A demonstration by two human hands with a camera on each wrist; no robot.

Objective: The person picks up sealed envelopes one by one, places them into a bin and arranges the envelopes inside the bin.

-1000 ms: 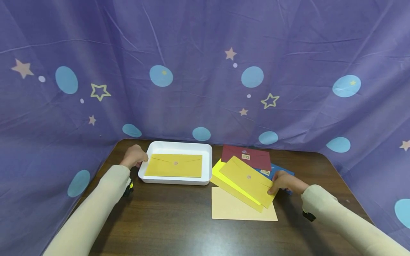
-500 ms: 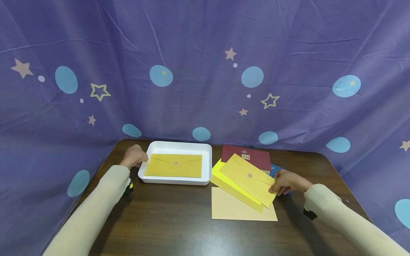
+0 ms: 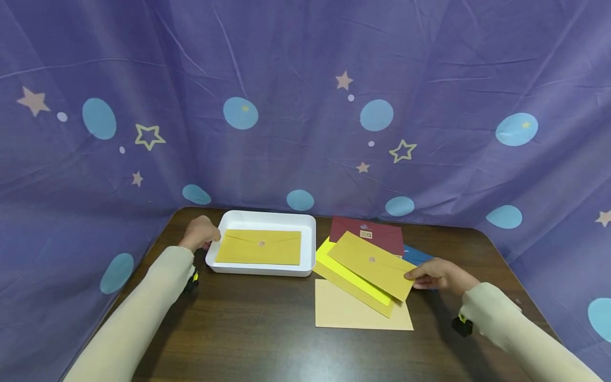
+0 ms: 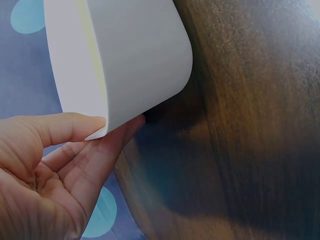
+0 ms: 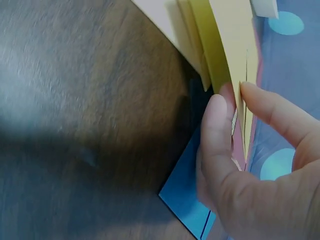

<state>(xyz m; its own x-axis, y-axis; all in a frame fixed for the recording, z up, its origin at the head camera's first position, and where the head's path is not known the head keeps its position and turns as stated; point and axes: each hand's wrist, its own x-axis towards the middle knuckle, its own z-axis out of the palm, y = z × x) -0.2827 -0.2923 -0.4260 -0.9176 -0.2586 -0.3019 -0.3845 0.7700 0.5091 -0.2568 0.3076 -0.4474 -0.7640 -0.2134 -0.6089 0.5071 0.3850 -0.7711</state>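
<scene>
Head view shows our right hand pinching a yellow envelope over the envelope pile, its round seal too small to read. Our left hand grips the white tray by its rim.

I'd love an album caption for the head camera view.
The left hand grips a white tray while the right hand pinches a mustard-yellow envelope by one end.

Head view evenly lit; glare on table; wrist views dimmer.
</scene>
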